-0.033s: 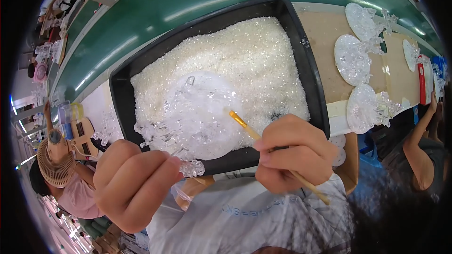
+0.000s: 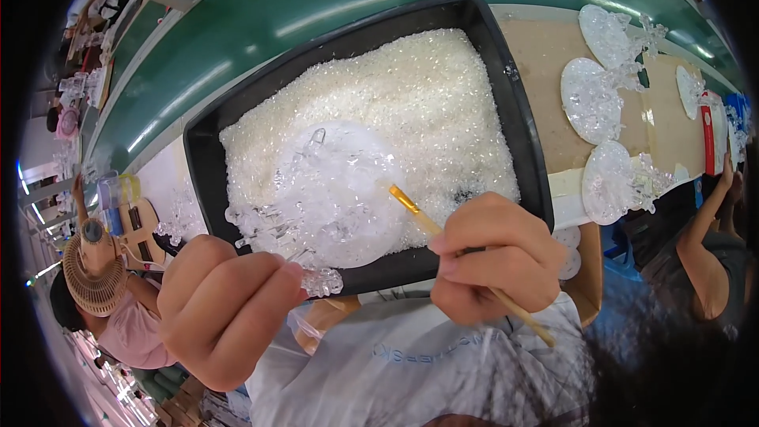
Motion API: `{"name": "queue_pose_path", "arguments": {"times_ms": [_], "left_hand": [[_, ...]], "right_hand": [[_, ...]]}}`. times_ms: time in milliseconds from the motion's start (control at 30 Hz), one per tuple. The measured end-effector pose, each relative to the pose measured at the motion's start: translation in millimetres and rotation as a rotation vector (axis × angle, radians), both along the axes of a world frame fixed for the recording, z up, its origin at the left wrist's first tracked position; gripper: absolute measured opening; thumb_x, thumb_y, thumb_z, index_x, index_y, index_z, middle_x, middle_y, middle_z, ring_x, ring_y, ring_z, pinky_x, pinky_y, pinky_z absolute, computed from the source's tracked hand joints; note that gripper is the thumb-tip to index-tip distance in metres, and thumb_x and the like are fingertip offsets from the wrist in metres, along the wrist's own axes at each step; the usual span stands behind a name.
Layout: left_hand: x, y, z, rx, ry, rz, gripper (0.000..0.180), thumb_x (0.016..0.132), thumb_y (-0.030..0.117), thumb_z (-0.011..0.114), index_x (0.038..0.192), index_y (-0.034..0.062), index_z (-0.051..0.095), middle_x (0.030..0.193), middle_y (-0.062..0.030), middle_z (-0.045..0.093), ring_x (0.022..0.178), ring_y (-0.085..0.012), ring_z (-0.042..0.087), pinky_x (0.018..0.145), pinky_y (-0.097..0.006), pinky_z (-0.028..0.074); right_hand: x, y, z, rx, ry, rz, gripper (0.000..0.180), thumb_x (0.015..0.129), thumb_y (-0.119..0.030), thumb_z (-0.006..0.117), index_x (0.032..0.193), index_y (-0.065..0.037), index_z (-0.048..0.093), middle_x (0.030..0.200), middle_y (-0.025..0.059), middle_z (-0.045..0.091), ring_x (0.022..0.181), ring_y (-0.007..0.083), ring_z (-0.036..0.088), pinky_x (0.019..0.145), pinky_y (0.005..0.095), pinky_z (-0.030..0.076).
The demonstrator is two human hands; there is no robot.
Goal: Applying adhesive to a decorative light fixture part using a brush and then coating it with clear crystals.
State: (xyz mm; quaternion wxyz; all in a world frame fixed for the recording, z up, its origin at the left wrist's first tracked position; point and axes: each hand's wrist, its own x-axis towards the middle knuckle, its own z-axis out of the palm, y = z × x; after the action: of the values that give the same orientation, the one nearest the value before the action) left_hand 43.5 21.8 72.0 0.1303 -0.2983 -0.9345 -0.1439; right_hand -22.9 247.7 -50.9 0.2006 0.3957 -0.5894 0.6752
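My right hand (image 2: pixel 498 257) is closed in a pinch around a thin wooden paintbrush (image 2: pixel 423 219). The brush's pale tip points up and left, by the right edge of a white round disc (image 2: pixel 371 156). Clear, branching plastic or glass parts (image 2: pixel 296 225) lie across that disc, over a bed of shiny white granules (image 2: pixel 419 79). A fist-like grip of my left hand (image 2: pixel 229 312) holds the clear ornament by a ribbed transparent piece (image 2: pixel 322 281) at its lower end. Fingers partly hide where it is held.
A black tray (image 2: pixel 522 119) holds the granules. On the brown board to the right stand several white discs with clear parts (image 2: pixel 591 101). A green conveyor-like surface (image 2: pixel 340 12) runs behind. People sit at both sides; a fan (image 2: pixel 95 269) is at left.
The paintbrush tip has shifted slightly right and away from the disc's middle. My left hand and the ornament stay nearly still.
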Motion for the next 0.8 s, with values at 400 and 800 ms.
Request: {"name": "queue_pose_path", "arguments": {"times_ms": [400,800], "left_hand": [[-3.3,4.3,0.0,-0.065,0.049,-0.089,0.04,0.045,0.019,0.062,0.076,-0.0058,0.068,0.068,-0.013,0.06,0.052,-0.0195,0.048,0.041,-0.029,0.032],[0.5,7.0,-0.3,-0.112,0.124,-0.131,0.032,0.049,0.014,0.069,0.075,-0.0047,0.068,0.071,-0.0118,0.062,0.052,-0.0171,0.046,0.045,-0.03,0.037]], "right_hand": [[0.3,15.3,0.1,-0.049,0.027,0.106,0.021,0.061,0.004,0.07,0.081,-0.001,0.063,0.081,0.0168,0.067,0.053,0.0209,0.059,0.045,0.0296,0.048],[0.1,2.1,1.0,-0.01,0.008,0.122,0.016,0.06,0.004,0.07,0.074,0.001,0.063,0.072,0.0148,0.066,0.048,0.0195,0.056,0.042,0.0295,0.047]]}}
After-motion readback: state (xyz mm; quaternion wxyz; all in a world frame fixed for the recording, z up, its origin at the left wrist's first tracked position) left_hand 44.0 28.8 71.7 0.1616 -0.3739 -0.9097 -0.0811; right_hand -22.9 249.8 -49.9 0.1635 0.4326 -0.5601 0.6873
